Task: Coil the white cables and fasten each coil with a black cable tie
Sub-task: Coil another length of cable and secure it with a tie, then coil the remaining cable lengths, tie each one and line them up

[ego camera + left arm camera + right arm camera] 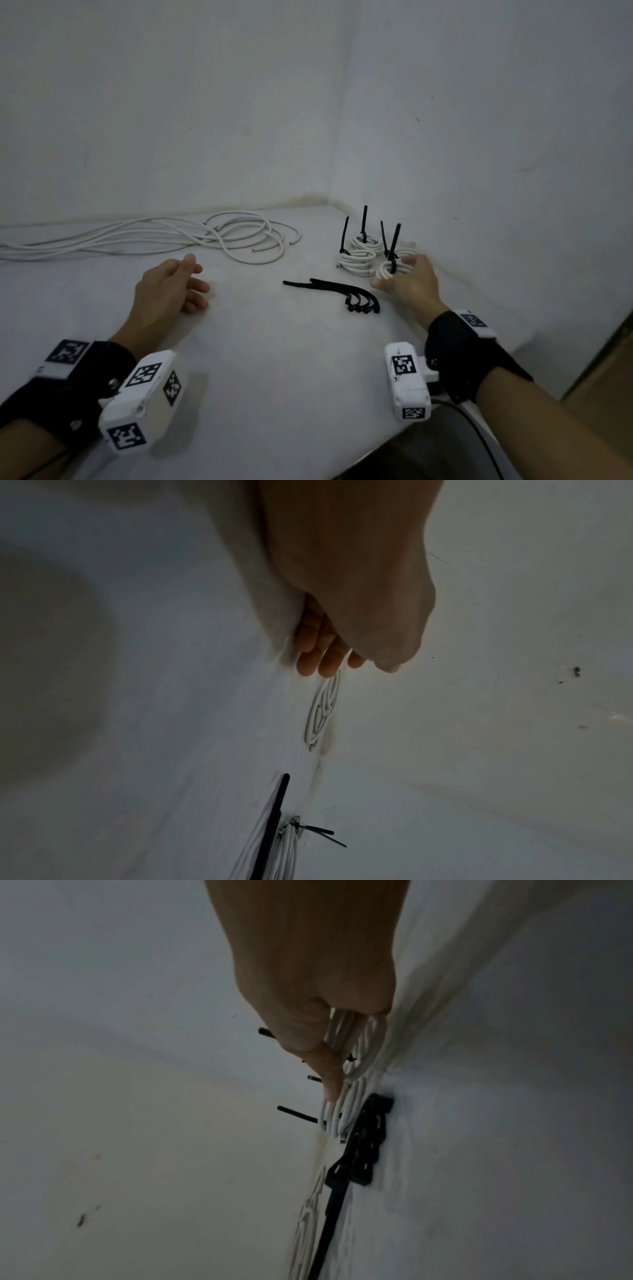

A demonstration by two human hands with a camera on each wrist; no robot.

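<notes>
Several loose white cables [239, 236] sprawl along the back left of the white table [274, 359]; they also show in the left wrist view [322, 712]. My left hand [195, 284] rests on the table in front of them, fingers relaxed and holding nothing. At the back right lie tied coils [358, 262] with black tie tails sticking up. My right hand [399, 277] grips one small tied coil [385, 270] between thumb and fingers, seen close in the right wrist view [363, 1047]. Several loose black cable ties [346, 294] lie bunched just left of that hand.
White walls meet in a corner right behind the coils. The table's right edge [513, 346] drops off close beside my right forearm, with floor below. White wrist cameras [144, 394] sit on both wrists.
</notes>
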